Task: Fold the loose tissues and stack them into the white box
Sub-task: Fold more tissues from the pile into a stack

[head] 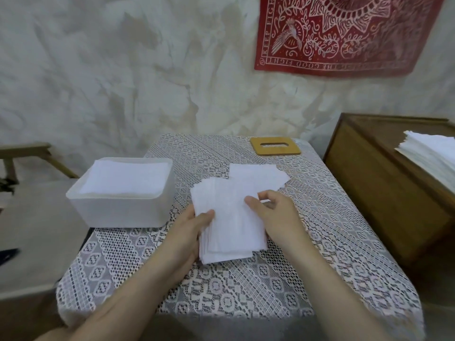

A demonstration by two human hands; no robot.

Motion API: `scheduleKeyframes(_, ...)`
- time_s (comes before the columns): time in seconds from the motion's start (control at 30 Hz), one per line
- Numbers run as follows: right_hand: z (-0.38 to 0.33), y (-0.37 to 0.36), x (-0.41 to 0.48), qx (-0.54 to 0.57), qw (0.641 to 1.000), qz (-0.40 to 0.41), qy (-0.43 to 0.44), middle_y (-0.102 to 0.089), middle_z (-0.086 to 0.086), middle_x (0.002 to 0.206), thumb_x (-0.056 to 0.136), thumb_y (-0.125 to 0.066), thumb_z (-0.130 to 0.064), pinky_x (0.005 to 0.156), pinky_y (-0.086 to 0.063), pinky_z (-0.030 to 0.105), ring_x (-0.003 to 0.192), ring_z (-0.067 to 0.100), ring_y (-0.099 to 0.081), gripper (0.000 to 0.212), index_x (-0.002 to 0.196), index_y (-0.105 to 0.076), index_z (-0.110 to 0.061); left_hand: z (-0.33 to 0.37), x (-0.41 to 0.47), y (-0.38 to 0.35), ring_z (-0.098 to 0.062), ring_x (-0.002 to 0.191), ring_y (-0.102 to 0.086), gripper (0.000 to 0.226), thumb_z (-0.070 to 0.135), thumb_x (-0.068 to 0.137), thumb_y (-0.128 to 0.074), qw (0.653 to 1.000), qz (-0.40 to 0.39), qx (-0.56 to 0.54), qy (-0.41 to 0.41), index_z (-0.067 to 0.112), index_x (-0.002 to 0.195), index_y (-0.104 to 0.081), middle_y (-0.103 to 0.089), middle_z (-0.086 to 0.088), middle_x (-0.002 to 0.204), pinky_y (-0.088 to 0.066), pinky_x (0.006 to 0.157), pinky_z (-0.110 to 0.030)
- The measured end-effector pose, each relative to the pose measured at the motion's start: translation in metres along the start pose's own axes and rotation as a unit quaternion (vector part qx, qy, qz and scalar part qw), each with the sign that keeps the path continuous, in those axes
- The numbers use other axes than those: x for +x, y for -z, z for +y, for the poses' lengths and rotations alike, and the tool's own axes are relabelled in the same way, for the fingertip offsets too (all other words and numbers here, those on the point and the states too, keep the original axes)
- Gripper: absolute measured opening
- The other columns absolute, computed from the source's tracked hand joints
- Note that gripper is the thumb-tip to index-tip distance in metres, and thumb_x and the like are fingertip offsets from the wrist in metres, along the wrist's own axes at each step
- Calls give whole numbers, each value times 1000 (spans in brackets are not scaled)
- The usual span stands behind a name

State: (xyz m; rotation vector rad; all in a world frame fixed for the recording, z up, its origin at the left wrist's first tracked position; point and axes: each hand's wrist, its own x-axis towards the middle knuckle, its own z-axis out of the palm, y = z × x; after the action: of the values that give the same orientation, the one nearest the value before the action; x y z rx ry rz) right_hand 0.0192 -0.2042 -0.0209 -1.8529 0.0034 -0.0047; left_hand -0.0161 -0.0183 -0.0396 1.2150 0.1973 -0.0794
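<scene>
A stack of folded white tissues [229, 222] lies on the lace tablecloth at the table's middle. My left hand [189, 232] grips the stack's left edge, thumb on top. My right hand [273, 212] pinches the top tissue near its right edge with thumb and curled fingers. One more folded tissue [258, 175] lies partly under the stack's far end. The white box [118, 207] stands to the left on the table's corner, with white tissues [125, 178] filling it almost to the rim.
A wooden lid with a slot [275, 146] lies at the table's far edge. A brown wooden cabinet [384, 193] stands to the right, bearing a pile of unfolded tissues [433, 156]. A red printed cloth [344, 33] hangs on the wall.
</scene>
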Motion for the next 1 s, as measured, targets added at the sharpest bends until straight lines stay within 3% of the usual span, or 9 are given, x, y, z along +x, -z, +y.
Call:
scheduleKeyframes(0.1, 5, 4, 1, -35, 999, -11, -31, -73, -6, 93, 91, -69, -54, 73, -53, 35, 84, 15, -70, 31, 99, -68, -25, -1, -1, -1, -23, 111, -73, 29, 6, 105, -51, 1000, -8, -10, 12, 16, 130, -61, -77, -4, 121, -59, 86, -38)
scheduleKeyframes(0.17, 5, 7, -2, 26, 995, -52, -75, -73, -9, 82, 96, -66, -47, 60, -51, 27, 69, 10, -68, 28, 95, -72, -19, -1, -2, -1, -23, 111, -73, 30, 6, 105, -52, 1000, -9, -12, 16, 16, 131, -61, -77, -4, 120, -59, 86, -39)
scheduleKeyframes(0.27, 7, 7, -5, 69, 993, -63, -68, -65, -3, 70, 99, -65, -28, 43, -37, 21, 51, 10, -54, 18, 89, -72, -14, 0, -5, -2, -22, 109, -74, 29, 6, 105, -51, 1000, -7, -10, 19, 18, 130, -61, -77, -3, 119, -61, 85, -38)
scheduleKeyframes(0.47, 3, -2, -5, 87, 995, -38, -13, -78, 10, 90, 96, -69, -17, 71, -53, 33, 76, 18, -71, 8, 90, -72, -12, 2, -8, -3, -20, 111, -74, 26, 23, 105, -54, 1000, -18, -10, 11, 20, 130, -62, -77, -1, 120, -56, 95, -43)
scheduleKeyframes(0.57, 4, -3, -4, 75, 995, -71, -15, -77, 13, 92, 95, -69, -18, 74, -53, 35, 78, 22, -71, 9, 93, -72, -10, 4, -9, -1, -22, 112, -73, 32, 28, 100, -60, 999, -37, 19, -1, 19, 131, -62, -76, -2, 122, -56, 97, -46)
scheduleKeyframes(0.77, 3, -11, -3, 67, 995, -67, -13, -75, 18, 98, 94, -72, -27, 76, -52, 37, 86, 34, -73, 16, 98, -70, -12, 1, -6, 4, -28, 113, -73, 34, 15, 99, -63, 998, -27, 61, -23, 15, 133, -61, -75, -7, 124, -56, 99, -51)
scheduleKeyframes(0.83, 1, -8, -4, 40, 996, -81, -15, -76, 12, 92, 94, -71, -34, 67, -50, 32, 79, 27, -74, 21, 98, -67, -15, 1, -4, 4, -27, 110, -74, 30, 15, 100, -63, 998, -8, 56, -29, 15, 129, -63, -76, -7, 120, -58, 96, -50)
scheduleKeyframes(0.93, 0, -5, -10, 32, 991, -132, -14, -69, -5, 73, 96, -70, -26, 46, -41, 14, 52, 0, -60, 12, 89, -65, -18, 2, -1, 5, -29, 105, -75, 28, 17, 98, -66, 998, 2, 46, -31, 16, 126, -64, -78, -7, 115, -58, 94, -50)
scheduleKeyframes(1.0, 5, -8, -10, 14, 990, -141, -10, -67, -11, 71, 94, -72, -26, 43, -37, 12, 50, -2, -57, 12, 85, -65, -23, 1, 0, 5, -31, 105, -75, 31, 17, 96, -68, 998, -2, 55, -32, 16, 127, -64, -78, -8, 115, -59, 93, -52)
